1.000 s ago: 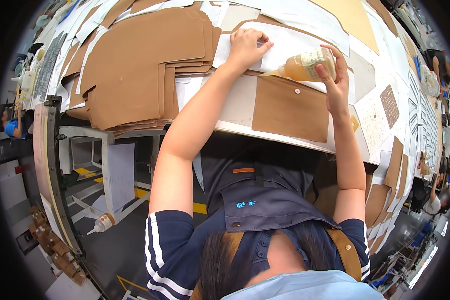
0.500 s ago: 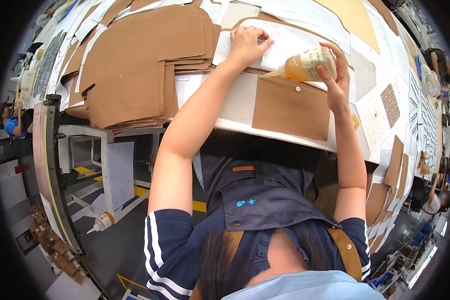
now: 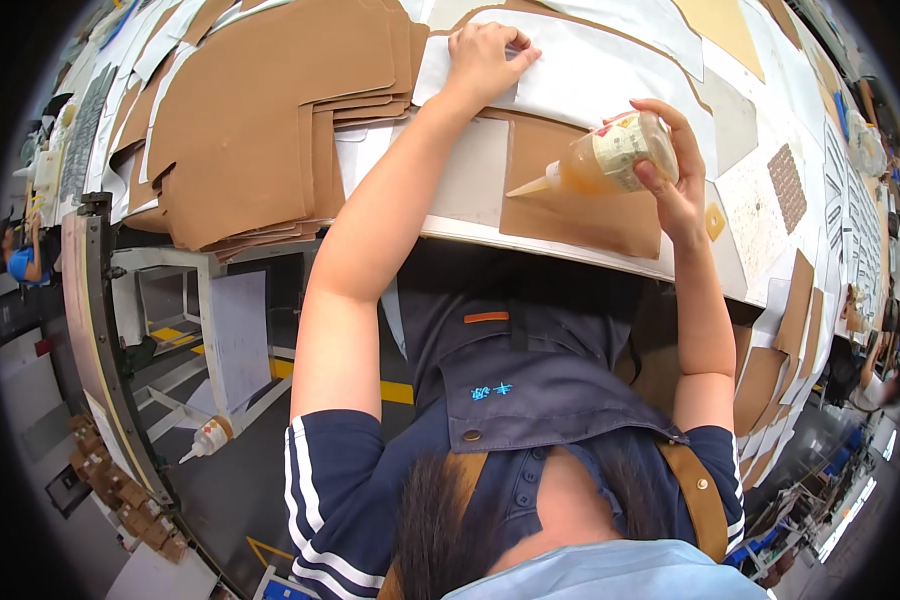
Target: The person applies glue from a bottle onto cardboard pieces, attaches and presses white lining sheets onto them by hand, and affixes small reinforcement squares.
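My right hand (image 3: 678, 185) is wrapped round a squeeze glue bottle (image 3: 618, 152) with amber liquid inside, tilted so its pale nozzle points left and down. The nozzle tip is over a brown leather-like panel (image 3: 540, 218) near the table's front edge; whether it touches cannot be told. Part of the panel lies hidden under the bottle. Farther back, my left hand (image 3: 485, 62) rests on a white sheet (image 3: 575, 65) with brown edging, its thumb and forefinger pinched together at a crease in it.
Stacked brown cut pieces (image 3: 260, 110) fill the table's left side. To the right are a small yellowish tag (image 3: 714, 222) and a textured brown swatch (image 3: 787, 190). Below the table, another nozzle bottle (image 3: 208, 437) is by a white frame (image 3: 212, 330).
The bottle's nozzle has moved from the panel's upper edge down and left across its face. A white round button seen on the panel before is now hidden. My left hand keeps its pinch.
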A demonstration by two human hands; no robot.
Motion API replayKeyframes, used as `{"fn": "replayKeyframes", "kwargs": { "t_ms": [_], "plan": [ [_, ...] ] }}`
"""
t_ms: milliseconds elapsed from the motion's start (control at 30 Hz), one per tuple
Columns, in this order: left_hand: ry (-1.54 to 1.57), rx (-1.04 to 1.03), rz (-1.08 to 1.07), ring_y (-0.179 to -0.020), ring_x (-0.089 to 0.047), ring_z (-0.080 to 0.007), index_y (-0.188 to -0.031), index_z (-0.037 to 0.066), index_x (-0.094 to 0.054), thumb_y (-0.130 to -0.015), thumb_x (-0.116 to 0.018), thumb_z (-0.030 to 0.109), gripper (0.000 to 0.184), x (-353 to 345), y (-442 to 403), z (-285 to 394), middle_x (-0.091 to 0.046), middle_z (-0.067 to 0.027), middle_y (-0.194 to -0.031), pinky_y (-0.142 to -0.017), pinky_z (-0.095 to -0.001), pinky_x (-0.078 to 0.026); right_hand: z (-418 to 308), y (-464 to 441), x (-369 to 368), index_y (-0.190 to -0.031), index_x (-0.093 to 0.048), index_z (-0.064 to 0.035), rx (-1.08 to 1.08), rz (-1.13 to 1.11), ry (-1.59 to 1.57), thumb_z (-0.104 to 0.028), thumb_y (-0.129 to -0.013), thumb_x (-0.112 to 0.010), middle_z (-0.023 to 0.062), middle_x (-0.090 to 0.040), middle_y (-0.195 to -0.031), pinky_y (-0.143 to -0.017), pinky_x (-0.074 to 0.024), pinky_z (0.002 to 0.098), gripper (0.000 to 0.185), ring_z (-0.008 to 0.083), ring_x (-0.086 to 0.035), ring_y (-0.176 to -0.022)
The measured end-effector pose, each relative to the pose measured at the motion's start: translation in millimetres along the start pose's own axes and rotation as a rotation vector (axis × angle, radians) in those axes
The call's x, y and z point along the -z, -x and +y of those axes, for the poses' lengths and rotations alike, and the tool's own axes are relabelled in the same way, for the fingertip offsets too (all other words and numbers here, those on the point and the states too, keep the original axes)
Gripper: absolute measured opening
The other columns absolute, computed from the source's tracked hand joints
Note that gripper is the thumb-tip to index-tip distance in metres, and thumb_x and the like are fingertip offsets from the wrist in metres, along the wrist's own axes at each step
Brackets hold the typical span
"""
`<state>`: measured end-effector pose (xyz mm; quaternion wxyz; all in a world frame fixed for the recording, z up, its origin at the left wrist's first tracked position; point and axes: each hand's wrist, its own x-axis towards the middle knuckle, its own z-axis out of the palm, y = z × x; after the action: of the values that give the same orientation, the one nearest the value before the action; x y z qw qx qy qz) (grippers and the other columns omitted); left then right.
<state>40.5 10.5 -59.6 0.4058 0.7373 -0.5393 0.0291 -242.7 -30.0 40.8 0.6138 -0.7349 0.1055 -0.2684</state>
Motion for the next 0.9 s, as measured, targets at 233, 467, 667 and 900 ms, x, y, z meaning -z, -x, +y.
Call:
{"fn": "replayKeyframes", "kwargs": {
  "t_ms": [233,467,667,900],
  "plan": [
    [-0.007,-0.004,0.05,-0.105,-0.061,-0.0272,-0.091,0.016,-0.08,-0.085,-0.076,0.042,0.026,-22,0,-13,-0.074,-0.0029,-0.093,-0.099,-0.0456,-0.037,3,29,-3,-0.141,-0.048,-0.0016,-0.022,0.026,-0.192,-0.03,-0.093,-0.072,0.0166,-0.068,-0.121,-0.106,-0.0474,0.0397,0.06,0.026,-0.064,-0.119],
    [0.192,0.077,-0.033,-0.106,-0.059,-0.0288,-0.092,0.016,-0.078,-0.087,-0.075,0.041,0.026,1,2,0,-0.073,-0.0039,-0.095,-0.101,-0.0458,-0.036,16,44,91,-0.146,-0.046,-0.0015,-0.115,0.454,-1.137,-0.043,-0.094,-0.071,0.0176,-0.056,-0.145,-0.113,-0.0478,0.0474,0.07,0.0328,-0.056,-0.132],
    [0.144,0.039,-0.044,-0.106,-0.062,-0.0256,-0.089,0.017,-0.077,-0.086,-0.075,0.044,0.027,3,2,3,-0.075,-0.0009,-0.097,-0.101,-0.0442,-0.036,4,63,144,-0.14,-0.051,-0.0023,-0.025,0.711,-0.344,-0.048,-0.086,-0.08,0.0124,-0.065,-0.131,-0.107,-0.0513,0.0428,0.076,0.0248,-0.063,-0.123],
    [0.266,0.174,-0.057,-0.094,-0.068,-0.0249,-0.092,0.01,-0.076,-0.087,-0.075,0.04,0.03,10,4,12,-0.075,-0.0071,-0.09,-0.1,-0.0413,-0.039,13,59,157,-0.142,-0.051,-0.0005,0.043,0.617,0.028,-0.041,-0.089,-0.08,0.0104,-0.065,-0.127,-0.101,-0.0554,0.0332,0.073,0.0181,-0.065,-0.119]
  ]
}}
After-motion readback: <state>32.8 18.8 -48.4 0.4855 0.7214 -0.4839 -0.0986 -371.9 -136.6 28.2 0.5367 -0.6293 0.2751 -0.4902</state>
